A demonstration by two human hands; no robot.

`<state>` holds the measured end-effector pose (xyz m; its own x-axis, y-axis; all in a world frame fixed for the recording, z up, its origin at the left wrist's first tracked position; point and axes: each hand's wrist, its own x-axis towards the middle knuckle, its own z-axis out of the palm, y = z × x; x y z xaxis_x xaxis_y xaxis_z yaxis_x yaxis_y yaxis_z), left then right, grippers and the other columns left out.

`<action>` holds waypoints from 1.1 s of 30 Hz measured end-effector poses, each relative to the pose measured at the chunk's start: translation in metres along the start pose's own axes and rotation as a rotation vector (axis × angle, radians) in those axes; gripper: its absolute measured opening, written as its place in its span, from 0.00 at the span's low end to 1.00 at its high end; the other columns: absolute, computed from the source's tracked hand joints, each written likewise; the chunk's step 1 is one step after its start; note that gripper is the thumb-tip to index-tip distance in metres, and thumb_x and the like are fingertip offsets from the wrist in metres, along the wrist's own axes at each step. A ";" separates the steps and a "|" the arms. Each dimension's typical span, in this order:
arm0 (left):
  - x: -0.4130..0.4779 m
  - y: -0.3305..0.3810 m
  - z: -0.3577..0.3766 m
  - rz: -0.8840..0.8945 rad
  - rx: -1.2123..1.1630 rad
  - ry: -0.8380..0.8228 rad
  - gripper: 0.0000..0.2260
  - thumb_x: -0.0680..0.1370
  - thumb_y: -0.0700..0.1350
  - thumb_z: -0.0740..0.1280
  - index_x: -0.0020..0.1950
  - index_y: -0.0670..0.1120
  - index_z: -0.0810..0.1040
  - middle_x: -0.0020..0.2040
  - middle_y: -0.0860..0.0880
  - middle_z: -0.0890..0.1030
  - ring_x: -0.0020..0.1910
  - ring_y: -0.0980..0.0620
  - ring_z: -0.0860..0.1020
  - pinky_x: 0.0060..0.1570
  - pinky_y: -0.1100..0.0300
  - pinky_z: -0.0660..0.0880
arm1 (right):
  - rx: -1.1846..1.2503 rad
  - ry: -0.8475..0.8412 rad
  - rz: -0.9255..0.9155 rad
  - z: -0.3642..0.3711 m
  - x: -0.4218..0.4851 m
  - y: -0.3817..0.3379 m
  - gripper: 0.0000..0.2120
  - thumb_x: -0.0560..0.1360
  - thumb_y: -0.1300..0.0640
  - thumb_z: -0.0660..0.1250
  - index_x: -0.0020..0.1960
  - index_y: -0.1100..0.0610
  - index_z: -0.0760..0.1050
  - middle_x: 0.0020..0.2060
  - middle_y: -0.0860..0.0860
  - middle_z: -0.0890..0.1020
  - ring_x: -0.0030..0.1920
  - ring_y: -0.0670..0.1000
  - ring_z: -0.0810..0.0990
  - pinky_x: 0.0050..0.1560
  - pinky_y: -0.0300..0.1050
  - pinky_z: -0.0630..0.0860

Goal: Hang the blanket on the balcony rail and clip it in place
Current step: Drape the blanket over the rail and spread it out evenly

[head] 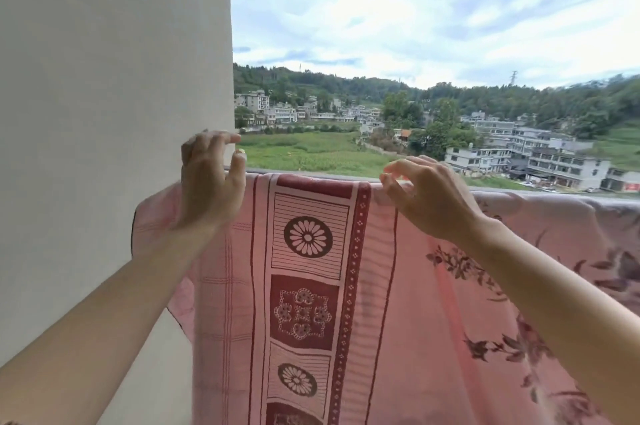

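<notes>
A pink blanket point(398, 303) with dark red flower and square patterns hangs over the grey balcony rail point(311, 174) and drapes down toward me. My left hand point(211, 182) is raised at the blanket's left end beside the wall, thumb and fingers pinching a small yellow clip point(240, 150) just above the rail. Only a tip of the clip shows. My right hand point(426, 199) hovers at the blanket's top edge on the rail, fingers curled and apart, holding nothing.
A pale wall point(114, 78) stands close on the left, meeting the rail's end. Beyond the rail there is open air, with fields, houses and wooded hills far below. The blanket continues along the rail point(568, 195) to the right.
</notes>
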<state>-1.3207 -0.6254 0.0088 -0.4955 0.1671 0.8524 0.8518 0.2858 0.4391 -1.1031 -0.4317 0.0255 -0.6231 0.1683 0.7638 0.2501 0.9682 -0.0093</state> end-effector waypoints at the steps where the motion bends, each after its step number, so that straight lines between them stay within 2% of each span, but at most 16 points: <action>1: -0.004 0.019 0.008 0.109 0.009 -0.056 0.14 0.79 0.44 0.60 0.61 0.40 0.76 0.61 0.40 0.76 0.66 0.44 0.68 0.65 0.58 0.59 | -0.032 0.027 0.024 -0.008 -0.013 0.013 0.13 0.79 0.54 0.60 0.56 0.60 0.78 0.54 0.55 0.83 0.52 0.54 0.81 0.53 0.53 0.77; 3: -0.014 0.055 0.025 0.257 0.022 -0.172 0.19 0.78 0.50 0.57 0.60 0.41 0.77 0.60 0.42 0.79 0.64 0.44 0.71 0.67 0.52 0.62 | -0.088 0.066 0.097 -0.028 -0.039 0.040 0.13 0.78 0.56 0.60 0.58 0.60 0.77 0.56 0.55 0.82 0.54 0.54 0.80 0.57 0.54 0.75; 5: -0.027 0.084 0.044 0.297 0.060 -0.277 0.19 0.79 0.52 0.57 0.61 0.42 0.77 0.61 0.45 0.79 0.65 0.45 0.72 0.69 0.44 0.61 | -0.120 0.069 0.192 -0.050 -0.062 0.073 0.13 0.77 0.56 0.62 0.59 0.59 0.77 0.56 0.54 0.81 0.54 0.54 0.79 0.58 0.55 0.74; 7: -0.041 0.111 0.061 0.251 0.094 -0.390 0.17 0.81 0.53 0.57 0.63 0.46 0.76 0.64 0.47 0.77 0.68 0.47 0.69 0.73 0.41 0.53 | -0.119 0.052 0.266 -0.072 -0.083 0.105 0.14 0.77 0.52 0.64 0.58 0.58 0.77 0.52 0.53 0.82 0.49 0.52 0.79 0.54 0.55 0.76; 10: -0.059 0.137 0.081 0.141 0.146 -0.486 0.20 0.82 0.56 0.51 0.65 0.50 0.74 0.65 0.48 0.76 0.69 0.47 0.67 0.74 0.42 0.42 | -0.012 0.013 0.237 -0.091 -0.099 0.136 0.16 0.75 0.48 0.67 0.58 0.58 0.80 0.49 0.51 0.83 0.46 0.50 0.81 0.50 0.51 0.79; 12: -0.067 0.147 0.087 0.102 0.227 -0.472 0.21 0.82 0.57 0.49 0.65 0.50 0.73 0.64 0.46 0.75 0.69 0.45 0.67 0.74 0.44 0.42 | 0.060 -0.005 0.207 -0.099 -0.095 0.144 0.14 0.75 0.52 0.68 0.56 0.59 0.81 0.48 0.52 0.84 0.45 0.51 0.82 0.49 0.50 0.80; 15: -0.070 0.155 0.083 0.031 0.294 -0.475 0.22 0.82 0.56 0.47 0.66 0.49 0.72 0.66 0.46 0.74 0.69 0.44 0.67 0.75 0.44 0.47 | 0.089 -0.093 0.169 -0.111 -0.077 0.152 0.08 0.76 0.59 0.68 0.48 0.62 0.84 0.39 0.54 0.86 0.35 0.54 0.83 0.39 0.50 0.82; 17: -0.068 0.162 0.076 -0.022 0.333 -0.520 0.22 0.82 0.55 0.46 0.69 0.48 0.70 0.70 0.45 0.71 0.72 0.44 0.64 0.75 0.46 0.49 | -0.011 -0.222 0.136 -0.118 -0.065 0.157 0.11 0.77 0.59 0.66 0.41 0.64 0.82 0.34 0.55 0.84 0.28 0.52 0.80 0.31 0.46 0.80; 19: -0.065 0.170 0.072 -0.075 0.349 -0.570 0.23 0.83 0.55 0.46 0.72 0.47 0.66 0.74 0.46 0.66 0.75 0.46 0.60 0.75 0.48 0.50 | -0.177 -0.277 0.185 -0.129 -0.055 0.170 0.12 0.78 0.59 0.63 0.37 0.63 0.76 0.31 0.53 0.79 0.27 0.48 0.74 0.27 0.39 0.72; 21: -0.060 0.176 0.072 -0.134 0.333 -0.591 0.23 0.83 0.54 0.47 0.73 0.46 0.65 0.75 0.46 0.65 0.75 0.46 0.60 0.75 0.49 0.52 | -0.277 -0.156 0.305 -0.140 -0.050 0.194 0.11 0.79 0.61 0.60 0.38 0.60 0.72 0.32 0.51 0.75 0.30 0.48 0.73 0.30 0.38 0.70; 23: -0.058 0.182 0.077 -0.185 0.314 -0.578 0.23 0.83 0.54 0.48 0.73 0.45 0.67 0.74 0.45 0.66 0.74 0.45 0.61 0.74 0.49 0.55 | -0.260 0.000 0.376 -0.142 -0.049 0.212 0.10 0.80 0.60 0.59 0.40 0.59 0.73 0.34 0.52 0.77 0.34 0.51 0.76 0.36 0.43 0.74; 25: -0.058 0.188 0.086 -0.184 0.392 -0.544 0.22 0.83 0.53 0.48 0.70 0.45 0.70 0.72 0.43 0.69 0.72 0.44 0.64 0.73 0.49 0.58 | -0.102 -0.166 0.392 -0.138 -0.051 0.222 0.14 0.80 0.55 0.60 0.38 0.59 0.74 0.34 0.53 0.78 0.33 0.51 0.75 0.37 0.46 0.75; 27: -0.057 0.197 0.095 -0.207 0.493 -0.522 0.22 0.82 0.51 0.48 0.66 0.44 0.74 0.69 0.41 0.72 0.69 0.42 0.68 0.71 0.47 0.59 | 0.121 -0.468 0.447 -0.134 -0.061 0.227 0.22 0.80 0.47 0.58 0.32 0.58 0.70 0.28 0.51 0.73 0.28 0.49 0.69 0.31 0.44 0.69; 28: -0.056 0.202 0.099 -0.234 0.534 -0.520 0.22 0.82 0.50 0.48 0.65 0.44 0.75 0.68 0.41 0.73 0.68 0.42 0.69 0.72 0.46 0.58 | 0.192 -0.515 0.469 -0.137 -0.068 0.233 0.24 0.80 0.45 0.57 0.31 0.58 0.68 0.27 0.51 0.71 0.27 0.49 0.68 0.30 0.44 0.67; 31: -0.051 0.216 0.110 -0.304 0.570 -0.480 0.20 0.81 0.46 0.49 0.60 0.40 0.77 0.63 0.39 0.77 0.66 0.42 0.72 0.75 0.44 0.45 | 0.255 -0.346 0.478 -0.161 -0.092 0.264 0.27 0.80 0.45 0.57 0.35 0.67 0.73 0.26 0.56 0.73 0.28 0.51 0.69 0.34 0.47 0.71; 33: -0.054 0.232 0.122 -0.253 0.491 -0.411 0.17 0.81 0.44 0.51 0.62 0.41 0.75 0.56 0.41 0.81 0.61 0.43 0.76 0.75 0.45 0.42 | 0.214 -0.278 0.447 -0.180 -0.116 0.289 0.25 0.78 0.47 0.61 0.35 0.68 0.75 0.24 0.52 0.73 0.27 0.51 0.70 0.35 0.46 0.71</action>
<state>-1.1171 -0.4529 0.0302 -0.7759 0.3556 0.5211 0.5737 0.7414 0.3483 -0.8253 -0.2042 0.0504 -0.6698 0.5849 0.4575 0.3969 0.8027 -0.4452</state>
